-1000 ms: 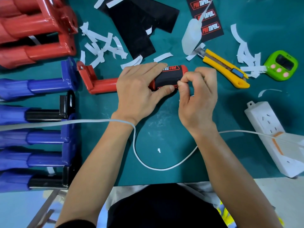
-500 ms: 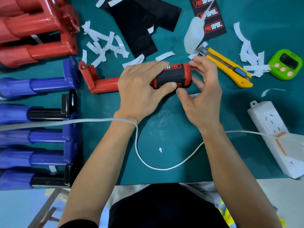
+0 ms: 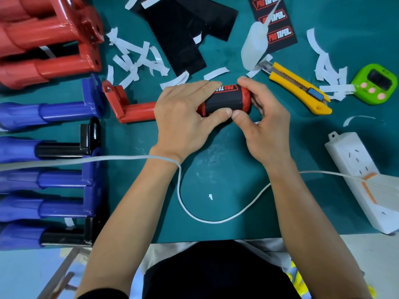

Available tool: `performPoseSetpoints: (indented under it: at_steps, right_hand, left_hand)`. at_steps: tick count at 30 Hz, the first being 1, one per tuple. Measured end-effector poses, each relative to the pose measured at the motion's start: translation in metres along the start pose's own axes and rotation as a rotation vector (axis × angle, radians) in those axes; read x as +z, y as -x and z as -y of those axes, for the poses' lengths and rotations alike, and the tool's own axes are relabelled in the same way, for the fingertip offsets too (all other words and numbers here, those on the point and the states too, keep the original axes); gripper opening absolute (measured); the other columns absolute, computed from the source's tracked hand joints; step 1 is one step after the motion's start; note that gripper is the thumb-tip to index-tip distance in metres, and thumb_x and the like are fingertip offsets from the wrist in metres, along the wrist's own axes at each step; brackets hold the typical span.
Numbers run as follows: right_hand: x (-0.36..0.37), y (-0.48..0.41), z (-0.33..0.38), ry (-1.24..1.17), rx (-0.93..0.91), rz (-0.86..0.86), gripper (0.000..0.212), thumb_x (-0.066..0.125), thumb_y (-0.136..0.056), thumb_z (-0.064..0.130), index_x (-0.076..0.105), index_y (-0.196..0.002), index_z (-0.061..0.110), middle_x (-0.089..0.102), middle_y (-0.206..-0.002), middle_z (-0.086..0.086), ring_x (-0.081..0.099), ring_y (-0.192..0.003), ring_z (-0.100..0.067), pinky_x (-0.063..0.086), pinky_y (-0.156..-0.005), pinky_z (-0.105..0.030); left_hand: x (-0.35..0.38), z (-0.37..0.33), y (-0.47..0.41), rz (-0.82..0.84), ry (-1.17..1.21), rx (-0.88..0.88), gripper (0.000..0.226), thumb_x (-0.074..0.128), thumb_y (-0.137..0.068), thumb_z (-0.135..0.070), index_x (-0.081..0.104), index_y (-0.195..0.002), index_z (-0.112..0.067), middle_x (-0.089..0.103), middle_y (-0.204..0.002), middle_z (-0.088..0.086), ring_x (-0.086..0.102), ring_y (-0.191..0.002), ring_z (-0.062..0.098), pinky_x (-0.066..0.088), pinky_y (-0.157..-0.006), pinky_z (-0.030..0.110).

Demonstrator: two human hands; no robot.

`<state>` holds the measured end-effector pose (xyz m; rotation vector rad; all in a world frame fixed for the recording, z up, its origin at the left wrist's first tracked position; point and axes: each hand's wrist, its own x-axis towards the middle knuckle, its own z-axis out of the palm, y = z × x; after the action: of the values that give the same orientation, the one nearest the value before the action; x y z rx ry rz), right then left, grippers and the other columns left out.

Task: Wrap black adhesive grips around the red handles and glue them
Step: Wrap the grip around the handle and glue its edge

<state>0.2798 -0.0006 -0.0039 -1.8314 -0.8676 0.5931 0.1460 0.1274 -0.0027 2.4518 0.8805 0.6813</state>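
The left hand [image 3: 183,117] is curled over the red handle [image 3: 138,108] from above. Its fingers lie across the far side and its thumb presses the near edge of the black grip [image 3: 226,101]. The right hand [image 3: 266,128] clasps the handle's rounded right end, with the fingers wrapped round the far side and the thumb on the near edge of the grip. The two thumb tips touch. Both hands are closed on the handle, neither released.

Red letters run along the far side of the grip. "PRO" can be read, and the left fingers partly cover the next word. A black sticker sheet [image 3: 274,22] at the far edge reads "PRO TAPER." three times.

The handle lies at the middle of the green mat [image 3: 216,180], its long axis running left to right. Its bracket end points left, and the grip-wrapped end points right.

A white squeeze bottle [image 3: 254,48] lies just beyond the right hand, with a yellow utility knife [image 3: 298,87] to its right. A green timer [image 3: 375,85] is at the far right, and a white power strip [image 3: 356,180] is nearer on the right. A white cable [image 3: 194,212] loops across the mat and over the left wrist.

Blue handles [image 3: 54,108] are lined up at the left, with more red handles [image 3: 43,39] beyond them. Black sheets [image 3: 183,39] and white paper strips [image 3: 138,59] lie on the far side.
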Motion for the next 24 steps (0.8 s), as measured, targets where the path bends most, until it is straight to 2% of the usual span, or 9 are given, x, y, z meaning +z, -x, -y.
performPoseSetpoints:
  at_steps: [9, 16, 24]
  right_hand:
    - [0.0018, 0.0008, -0.003, -0.031, 0.019, -0.006, 0.055, 0.072, -0.09, 0.014, 0.06, -0.142, 0.029, 0.063, -0.142, 0.016, 0.059, -0.134, -0.012, 0.049, -0.113, -0.043]
    - [0.0029, 0.0024, -0.0048, -0.056, 0.013, -0.028, 0.047, 0.073, -0.097, 0.019, 0.061, -0.142, 0.026, 0.064, -0.141, 0.013, 0.06, -0.134, -0.013, 0.048, -0.114, -0.044]
    - [0.0048, 0.0025, -0.0029, -0.059, 0.03, -0.05, 0.047, 0.07, -0.096, 0.013, 0.062, -0.14, 0.027, 0.066, -0.14, 0.009, 0.061, -0.132, -0.013, 0.049, -0.113, -0.042]
  left_hand:
    - [-0.0013, -0.0021, -0.0011, 0.001, 0.013, -0.024, 0.047, 0.078, -0.083, -0.059, 0.079, -0.117, -0.026, 0.077, -0.116, -0.01, 0.069, -0.106, 0.015, 0.035, -0.094, 0.024]
    - [-0.0004, -0.0027, -0.0012, 0.001, 0.02, -0.043, 0.047, 0.078, -0.082, -0.058, 0.079, -0.116, -0.026, 0.077, -0.115, -0.01, 0.069, -0.107, 0.014, 0.036, -0.095, 0.025]
    - [0.0004, -0.0027, -0.0013, -0.008, 0.019, -0.041, 0.046, 0.076, -0.082, -0.059, 0.079, -0.115, -0.027, 0.077, -0.114, -0.011, 0.068, -0.106, 0.012, 0.033, -0.094, 0.021]
